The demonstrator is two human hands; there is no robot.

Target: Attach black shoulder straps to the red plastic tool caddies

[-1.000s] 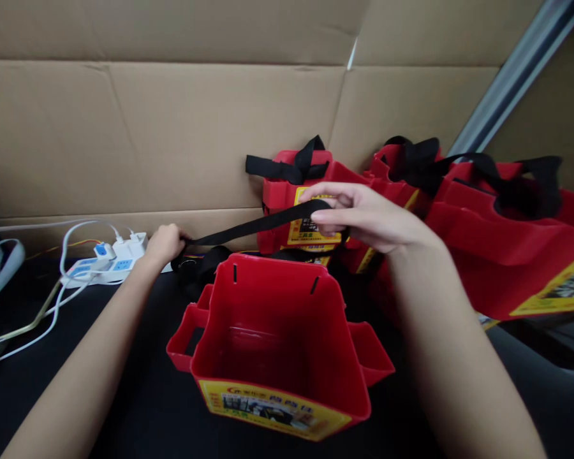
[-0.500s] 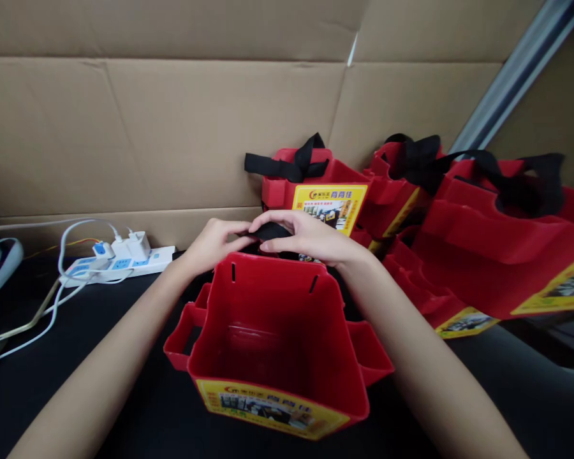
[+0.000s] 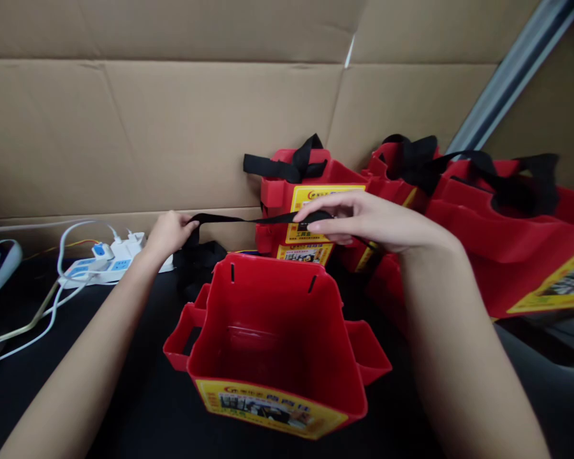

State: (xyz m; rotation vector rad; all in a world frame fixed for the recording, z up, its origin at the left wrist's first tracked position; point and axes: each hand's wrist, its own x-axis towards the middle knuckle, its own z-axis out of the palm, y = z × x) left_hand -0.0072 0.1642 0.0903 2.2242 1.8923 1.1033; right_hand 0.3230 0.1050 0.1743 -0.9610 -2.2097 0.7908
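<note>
A flat black fabric strap [image 3: 263,220] stretches across the middle of the frame between the two hands, its left part pinched between thumb and fingers of the left hand [image 3: 168,233] and its right part gripped between thumb and fingers of the right hand [image 3: 363,220]. Below it, at lower centre, an open-topped red plastic box with side pockets and a yellow printed label [image 3: 268,290] stands on the black surface [image 3: 143,395]. A white power strip with blue-marked sockets [image 3: 112,273] lies at left, and more red plastic boxes with black straps [image 3: 478,255] fill the right.
</note>
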